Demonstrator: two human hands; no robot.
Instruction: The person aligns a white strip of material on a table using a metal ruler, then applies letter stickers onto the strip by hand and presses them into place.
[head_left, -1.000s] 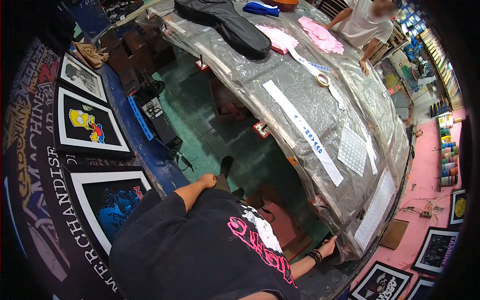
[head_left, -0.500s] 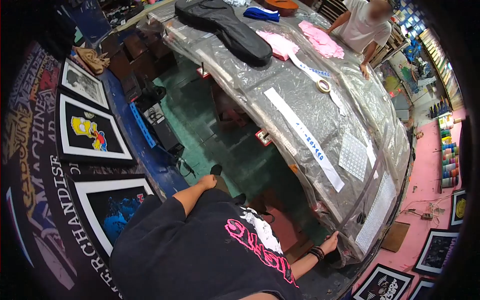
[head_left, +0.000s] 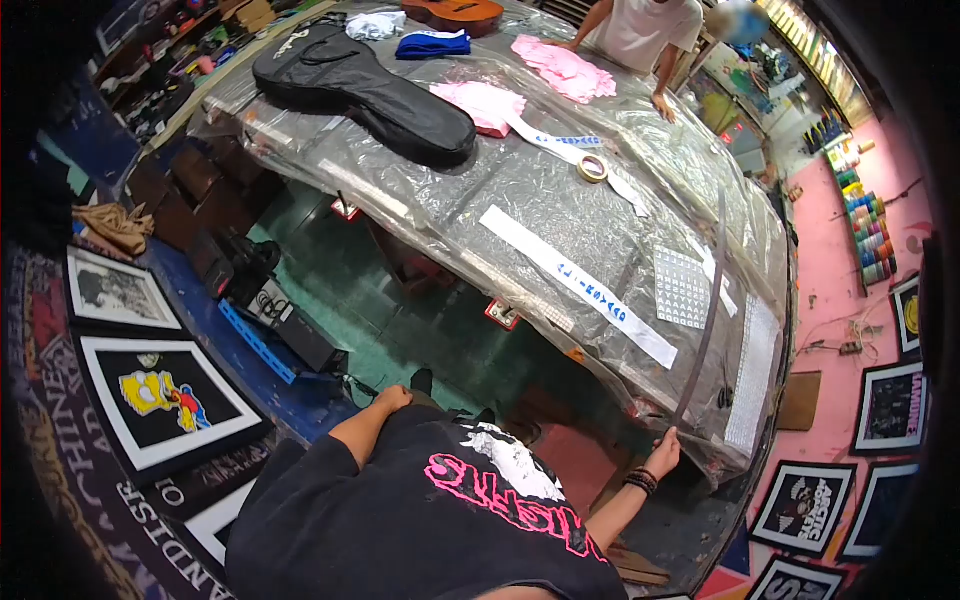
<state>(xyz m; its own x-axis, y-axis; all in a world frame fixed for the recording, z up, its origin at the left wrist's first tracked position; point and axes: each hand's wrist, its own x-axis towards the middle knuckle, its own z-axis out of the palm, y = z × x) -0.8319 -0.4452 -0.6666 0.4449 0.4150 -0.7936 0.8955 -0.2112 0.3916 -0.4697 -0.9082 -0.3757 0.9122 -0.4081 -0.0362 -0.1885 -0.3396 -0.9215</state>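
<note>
My right hand [head_left: 663, 454], with dark bracelets on the wrist, pinches the near end of a long dark strip [head_left: 704, 350] at the table's near corner. This strip runs away across the plastic-covered table [head_left: 440, 215]. Close to it lie a white sheet of printed letters [head_left: 682, 288], a silvery textured strip [head_left: 752, 375] and a white band with blue letters [head_left: 575, 285]. My left hand [head_left: 396, 397] rests low by my leg, its fingers curled, with nothing visible in it. Farther back a tape roll [head_left: 592, 169] lies on another lettered band.
A black guitar case [head_left: 365, 95], pink cloths [head_left: 563, 68], a blue cloth [head_left: 432, 44] and a guitar [head_left: 452, 14] lie on the table's far part. Another person [head_left: 645, 35] leans on its far edge. Framed pictures [head_left: 165, 400] stand at the left; thread spools [head_left: 868, 225] line the pink wall.
The view has turned, so the table and its things appear farther left. The dark strip in my right hand now stretches farther across the table. My left hand stays by my leg.
</note>
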